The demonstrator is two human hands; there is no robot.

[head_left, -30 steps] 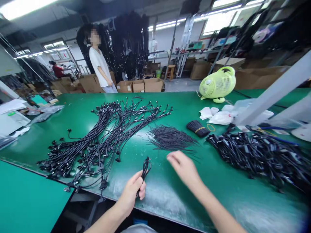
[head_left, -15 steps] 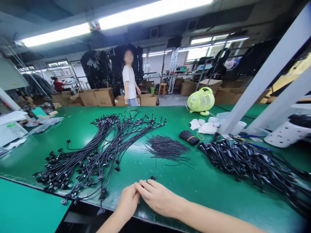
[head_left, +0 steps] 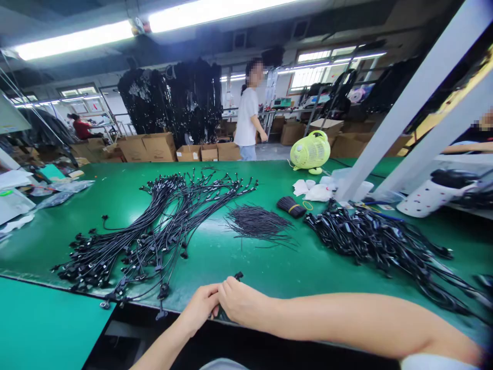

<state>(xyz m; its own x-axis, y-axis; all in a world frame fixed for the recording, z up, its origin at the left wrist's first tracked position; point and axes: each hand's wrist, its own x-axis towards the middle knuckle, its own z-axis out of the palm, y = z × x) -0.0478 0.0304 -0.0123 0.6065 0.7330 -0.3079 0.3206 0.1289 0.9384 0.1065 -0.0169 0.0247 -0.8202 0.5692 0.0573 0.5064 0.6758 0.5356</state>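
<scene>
My right hand [head_left: 241,300] is closed around a black cable, whose small connector end [head_left: 239,276] pokes out past the knuckles. Fingers bent, my left hand [head_left: 202,306] meets the right one at the table's front edge and pinches the same cable; most of it is hidden by the fingers. To the left, two spread bundles of black cables [head_left: 133,226] with plugs at their ends lie on the green table [head_left: 262,272]. Beyond my hands is a loose pile of thin black ties [head_left: 258,222].
A banded bundle of black ties [head_left: 291,206] lies near a heap of black cables [head_left: 370,241] at the right. A lime-green fan [head_left: 310,151], a spotted white cup [head_left: 431,192] and slanted white posts [head_left: 408,97] stand farther off. Across the table a person [head_left: 248,115] walks past cardboard boxes [head_left: 157,147].
My view has shifted slightly and my right forearm now reaches more across the front. The hands stay together at the table edge. The person behind the table has moved right.
</scene>
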